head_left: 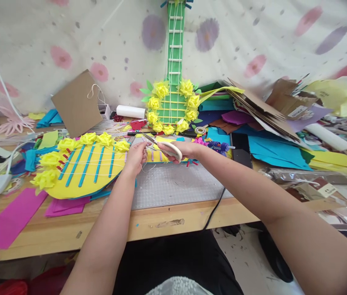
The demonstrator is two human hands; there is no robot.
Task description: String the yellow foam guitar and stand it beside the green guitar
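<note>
My right hand (pixel 186 150) grips a pair of scissors (pixel 176 150) by pale handles, with the metal blades pointing left toward my other hand. Closed in a pinch, my left hand (pixel 135 159) holds thin white string (pixel 152 167), whose loose loops hang beside the fingers. Both hands are over the neck of a yellow paper guitar (pixel 78 180) lying on its back. Teal strips, white strings and yellow paper flowers (pixel 104 139) decorate its body. Part of the neck is hidden behind my hands.
A green paper guitar (pixel 175 61) stands upright at the back. Under my hands lies a grey cutting mat (pixel 161 188). To the right are a blue glue gun (pixel 219 146), a black phone (pixel 241 149) and cardboard (pixel 262 110). Magenta paper (pixel 13 217) lies at left.
</note>
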